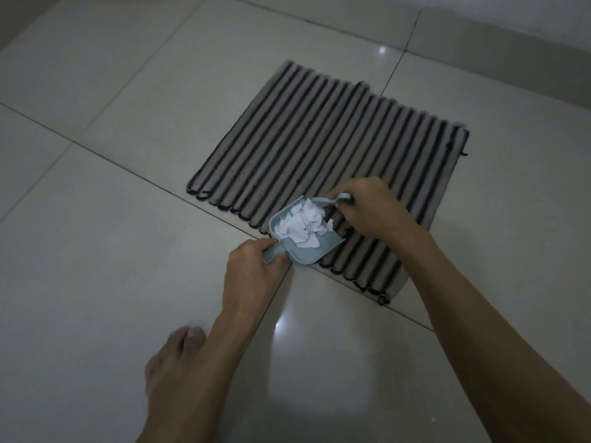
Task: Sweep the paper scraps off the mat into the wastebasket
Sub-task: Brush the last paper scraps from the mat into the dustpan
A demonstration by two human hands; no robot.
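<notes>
A striped beige-and-black mat (319, 148) lies on the tiled floor. At its near edge rests a small light-blue dustpan (307, 251), filled with a pile of white paper scraps (305, 227). My left hand (252, 266) grips the dustpan's short handle on the floor side. My right hand (371, 212) is closed on a small light-blue hand brush (342, 198), whose dark bristles sit against the dustpan's mouth on the mat. No wastebasket is in view.
Glossy pale floor tiles (112, 251) with dark grout lines surround the mat. My bare foot (172, 356) stands at the lower left. A wall base (511, 36) runs along the upper right.
</notes>
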